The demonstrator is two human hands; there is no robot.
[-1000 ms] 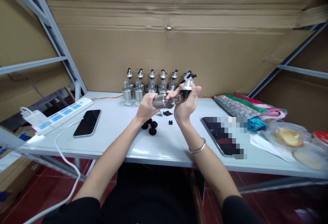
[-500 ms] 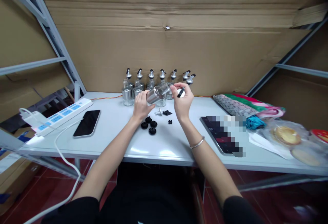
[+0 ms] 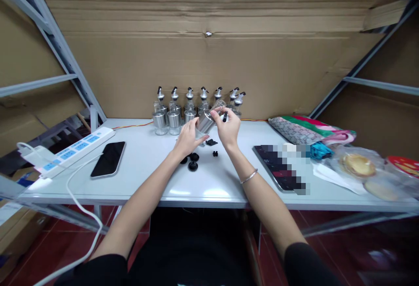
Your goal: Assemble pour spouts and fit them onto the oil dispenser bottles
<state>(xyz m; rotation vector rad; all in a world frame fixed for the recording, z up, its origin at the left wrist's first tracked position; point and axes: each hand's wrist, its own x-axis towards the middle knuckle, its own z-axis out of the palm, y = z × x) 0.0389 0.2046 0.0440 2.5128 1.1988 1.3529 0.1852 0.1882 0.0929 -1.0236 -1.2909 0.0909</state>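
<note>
My left hand (image 3: 188, 139) is closed round the base of a clear glass bottle (image 3: 205, 123) with a metal sleeve. The bottle tilts, its open neck pointing up and right. At its shoulder and neck, the thumb and fingers of my right hand (image 3: 229, 128) touch the glass. A pourer top (image 3: 225, 116) with a black lever is tucked in that hand, mostly hidden by fingers. Below the hands lie several black ribbed stoppers (image 3: 193, 166), partly covered by my left hand. Black levers (image 3: 211, 142) and tiny black pieces (image 3: 215, 153) lie beside them.
Behind my hands stand sleeved bottles without tops (image 3: 160, 122) and several bottles with pourers (image 3: 174, 94). A phone (image 3: 108, 159) and a power strip (image 3: 77, 148) are at left. Another phone (image 3: 275, 168), a patterned cloth bag (image 3: 294, 131) and wrapped food (image 3: 358, 165) are at right.
The bottle has turned steeper, its neck swinging up. My right hand has moved in from beside the neck onto the bottle. The view has shifted slightly.
</note>
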